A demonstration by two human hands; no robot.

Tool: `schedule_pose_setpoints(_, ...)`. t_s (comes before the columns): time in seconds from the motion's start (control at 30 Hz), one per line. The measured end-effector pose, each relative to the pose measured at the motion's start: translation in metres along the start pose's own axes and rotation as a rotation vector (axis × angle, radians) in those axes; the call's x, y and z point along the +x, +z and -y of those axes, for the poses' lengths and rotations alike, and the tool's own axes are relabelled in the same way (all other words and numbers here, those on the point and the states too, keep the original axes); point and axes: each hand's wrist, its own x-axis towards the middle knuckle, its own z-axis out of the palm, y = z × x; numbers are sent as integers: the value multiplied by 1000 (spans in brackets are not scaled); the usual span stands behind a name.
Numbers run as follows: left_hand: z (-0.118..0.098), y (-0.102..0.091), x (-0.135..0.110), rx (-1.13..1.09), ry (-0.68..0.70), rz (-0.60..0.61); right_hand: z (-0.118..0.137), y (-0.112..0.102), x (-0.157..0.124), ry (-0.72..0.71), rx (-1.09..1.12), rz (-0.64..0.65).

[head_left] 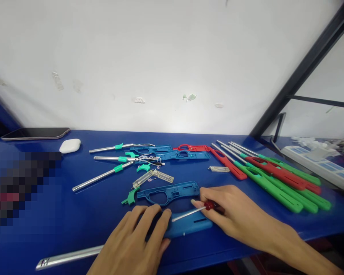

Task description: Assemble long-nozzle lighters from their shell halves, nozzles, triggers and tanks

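My left hand (137, 236) is wrapped over a blue long-necked lighter (189, 225), pressing it to the table; its metal tube (68, 258) sticks out to the left. In my right hand (229, 210) is a screwdriver (208, 206) with a dark red handle, its shaft tip at the lighter's blue handle. Just behind lies an open blue handle half (172, 193), with a green trigger piece (131, 196) at its left end. Farther back are clear fuel tanks (163, 176), loose metal tubes with green collars (103, 177) and more blue handle halves (189, 154).
Several green and red lighters (275, 183) lie at the right, beside a red handle half (229, 164) and another clear tank (219, 169). A phone (36, 133) and a white earbud case (70, 145) sit at the back left. A power strip (323, 168) is far right.
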Motion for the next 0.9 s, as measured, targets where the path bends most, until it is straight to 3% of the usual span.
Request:
schedule_pose_setpoints(0.2, 1, 0, -1, 14, 7, 8, 0, 3, 0, -10, 58, -7)
schedule_pose_setpoints(0.6, 1, 1, 0, 11, 17, -1, -4, 4, 2, 144, 226, 39)
schedule_pose_setpoints(0.9, 1, 0, 0, -12, 14, 1, -7, 6, 6, 145, 268, 37)
